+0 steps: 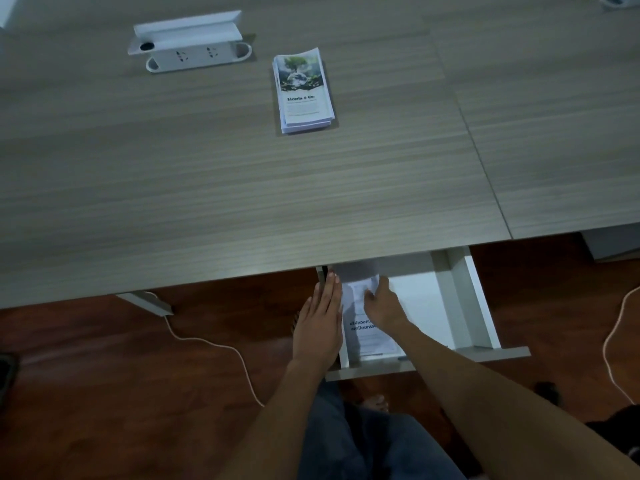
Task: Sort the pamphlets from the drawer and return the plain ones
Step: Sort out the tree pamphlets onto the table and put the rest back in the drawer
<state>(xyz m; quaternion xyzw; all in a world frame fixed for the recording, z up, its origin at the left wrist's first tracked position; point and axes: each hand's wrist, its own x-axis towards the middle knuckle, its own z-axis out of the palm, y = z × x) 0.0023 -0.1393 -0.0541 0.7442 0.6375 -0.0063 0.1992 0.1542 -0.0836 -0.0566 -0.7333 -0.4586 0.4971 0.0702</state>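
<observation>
A white drawer (pixel 460 306) stands pulled out below the table's front edge. Inside it lies a stack of plain white pamphlets (pixel 372 336) with dark printed text. My right hand (pixel 382 301) rests on top of that stack, fingers curled on the paper. My left hand (pixel 320 320) lies flat with fingers straight along the drawer's left wall, beside the stack. On the tabletop, further back, sits a stack of pamphlets with a tree picture (pixel 303 90) on the cover.
A white power socket box (pixel 190 46) with its lid raised sits at the table's back left. A seam (pixel 485 174) splits the wooden tabletop on the right. White cables (pixel 214 348) trail over the dark red floor. My knees are under the drawer.
</observation>
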